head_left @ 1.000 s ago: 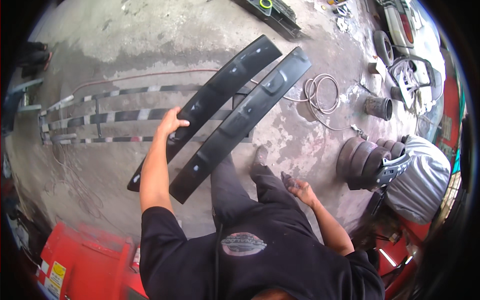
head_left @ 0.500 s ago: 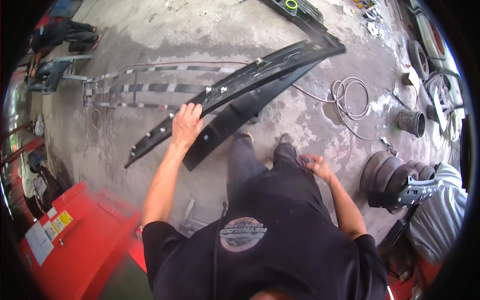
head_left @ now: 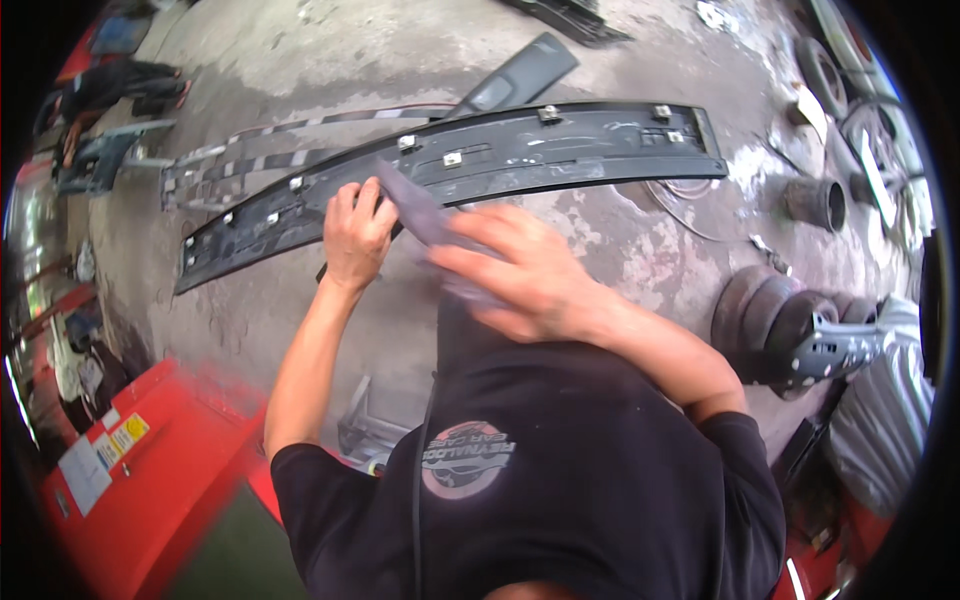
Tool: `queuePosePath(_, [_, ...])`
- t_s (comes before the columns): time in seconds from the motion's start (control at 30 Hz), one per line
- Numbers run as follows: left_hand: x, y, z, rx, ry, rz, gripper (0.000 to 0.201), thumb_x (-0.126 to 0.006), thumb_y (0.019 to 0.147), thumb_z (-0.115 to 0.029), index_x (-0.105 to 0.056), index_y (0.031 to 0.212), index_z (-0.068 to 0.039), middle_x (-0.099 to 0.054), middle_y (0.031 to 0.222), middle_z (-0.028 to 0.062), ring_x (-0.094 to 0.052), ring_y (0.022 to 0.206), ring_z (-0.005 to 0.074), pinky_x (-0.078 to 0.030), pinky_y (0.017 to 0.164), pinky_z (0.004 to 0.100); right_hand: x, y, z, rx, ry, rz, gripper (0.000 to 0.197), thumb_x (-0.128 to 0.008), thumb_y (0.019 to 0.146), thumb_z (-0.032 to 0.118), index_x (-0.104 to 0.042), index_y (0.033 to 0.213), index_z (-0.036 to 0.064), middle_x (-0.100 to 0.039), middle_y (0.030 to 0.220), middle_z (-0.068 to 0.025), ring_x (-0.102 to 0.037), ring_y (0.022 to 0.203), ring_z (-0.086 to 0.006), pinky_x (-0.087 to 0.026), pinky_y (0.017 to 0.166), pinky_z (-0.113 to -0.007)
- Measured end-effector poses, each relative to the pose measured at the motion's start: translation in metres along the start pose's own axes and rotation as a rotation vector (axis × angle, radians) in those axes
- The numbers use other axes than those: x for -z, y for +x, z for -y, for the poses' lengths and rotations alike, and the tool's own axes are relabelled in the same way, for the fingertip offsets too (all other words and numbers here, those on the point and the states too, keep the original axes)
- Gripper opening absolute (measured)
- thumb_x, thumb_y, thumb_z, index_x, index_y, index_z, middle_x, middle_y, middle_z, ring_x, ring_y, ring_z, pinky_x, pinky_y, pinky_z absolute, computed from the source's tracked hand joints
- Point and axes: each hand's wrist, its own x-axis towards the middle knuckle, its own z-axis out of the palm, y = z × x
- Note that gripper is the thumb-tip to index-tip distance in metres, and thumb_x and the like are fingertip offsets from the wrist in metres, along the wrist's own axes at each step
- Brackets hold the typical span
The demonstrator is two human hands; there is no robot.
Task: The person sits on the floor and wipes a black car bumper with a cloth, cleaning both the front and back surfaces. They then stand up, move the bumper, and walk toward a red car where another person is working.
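Observation:
A long, curved black trim panel (head_left: 560, 150) stretches across in front of me, its inner side with several pale clips turned up. My left hand (head_left: 358, 235) is closed on its near edge, left of the middle. My right hand (head_left: 535, 270), smeared by motion, grips a thin grey-purple cloth (head_left: 415, 205). The cloth's far end reaches up against the panel beside my left fingers. Behind the trim panel, a second black panel (head_left: 520, 75) slants up to the right, its middle hidden.
A low striped frame (head_left: 240, 165) stands behind the panel's left part. A red panel (head_left: 160, 480) lies near left. On the right are stacked tyres (head_left: 760, 320), a dark bucket (head_left: 815, 203) and a hose (head_left: 690, 200) on the floor. Another person (head_left: 120, 85) works far left.
The trim panel has swung flatter, its right end coming down and its clipped side turning toward me. My right hand has moved from beside my leg up to the panel with the cloth.

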Motion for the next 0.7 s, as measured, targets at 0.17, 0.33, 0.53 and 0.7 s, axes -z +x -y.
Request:
queuePosePath(0.17, [0.005, 0.01, -0.017, -0.004, 0.03, -0.042, 0.034, -0.067, 0.079, -0.009, -0.07, 0.114, -0.009, -0.064, 0.111, 0.0092, -0.062, 0.095, 0.0291, -0.052, 0.074, 0.0411, -0.034, 0.011, -0.03, -0.069, -0.47, 0.121, 0.052, -0.068, 0.081, 0.015, -0.062, 0.131, 0.0025, -0.056, 0.133, -0.0187, -0.054, 0.125, -0.0395, -0.044, 0.105, -0.051])
queuePosePath(0.33, [0.007, 0.012, -0.027, 0.051, 0.045, -0.073, 0.04, -0.067, 0.077, -0.003, -0.07, 0.117, -0.011, -0.065, 0.104, 0.0078, -0.062, 0.092, 0.0286, -0.054, 0.078, 0.0411, -0.003, -0.05, -0.053, -0.125, -0.505, 0.03, 0.055, -0.066, 0.079, 0.008, -0.06, 0.133, 0.0007, -0.056, 0.136, -0.0204, -0.054, 0.128, -0.0377, -0.041, 0.112, -0.053])
queuePosePath(0.53, [0.025, 0.005, -0.022, 0.083, 0.123, -0.066, 0.048, -0.066, 0.073, 0.0, -0.072, 0.118, -0.014, -0.065, 0.107, 0.0076, -0.062, 0.095, 0.0298, -0.054, 0.082, 0.0428, 0.078, -0.115, -0.067, -0.321, -0.674, 0.026, 0.05, -0.064, 0.08, 0.003, -0.061, 0.129, 0.0009, -0.054, 0.134, -0.0188, -0.052, 0.129, -0.0377, -0.039, 0.116, -0.052])
queuePosePath(0.7, [0.041, -0.001, -0.013, 0.094, 0.129, -0.076, 0.052, -0.066, 0.067, 0.004, -0.075, 0.115, -0.013, -0.066, 0.107, 0.0081, -0.062, 0.094, 0.0299, -0.054, 0.084, 0.0433, 0.116, -0.176, -0.081, -0.293, -0.781, -0.085, 0.047, -0.064, 0.078, -0.003, -0.064, 0.125, -0.0006, -0.058, 0.131, -0.0202, -0.055, 0.128, -0.0397, -0.043, 0.112, -0.051])
